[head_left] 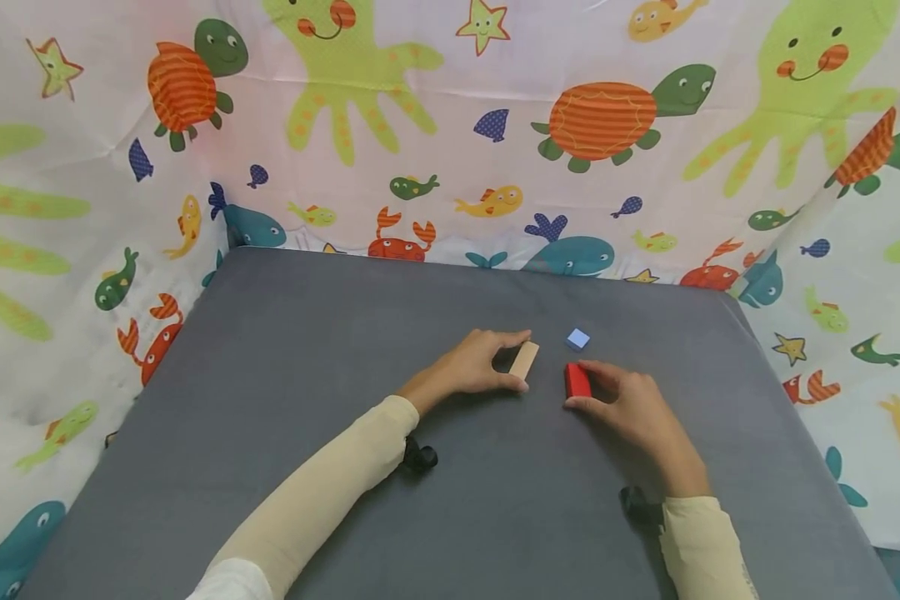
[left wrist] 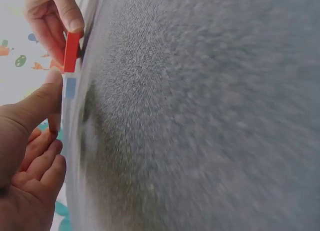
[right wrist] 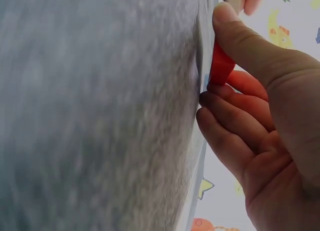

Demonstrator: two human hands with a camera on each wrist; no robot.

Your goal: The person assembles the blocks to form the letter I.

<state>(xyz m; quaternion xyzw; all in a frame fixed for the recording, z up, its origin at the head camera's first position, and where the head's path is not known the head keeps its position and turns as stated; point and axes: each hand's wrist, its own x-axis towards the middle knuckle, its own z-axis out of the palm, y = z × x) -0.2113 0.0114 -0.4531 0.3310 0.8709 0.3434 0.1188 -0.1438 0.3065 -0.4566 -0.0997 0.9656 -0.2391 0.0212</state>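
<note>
Between thumb and fingers, my left hand [head_left: 482, 363] pinches a plain wooden block [head_left: 524, 362] by its two ends. To its right, my right hand [head_left: 630, 398] holds a red block [head_left: 577, 381] the same way, thumb on the near end and fingertips on the far end. A small light-blue block [head_left: 577, 339] lies on the table just beyond the red one. In the right wrist view the red block [right wrist: 220, 66] shows between the thumb and fingers. The left wrist view shows the wooden block mostly hidden behind the left thumb.
A dark grey cloth covers the table [head_left: 307, 358]. Behind it and at the sides hangs a white curtain [head_left: 450, 142] printed with sea animals. Dark wrist-camera mounts [head_left: 420, 457] stick out beneath both sleeves.
</note>
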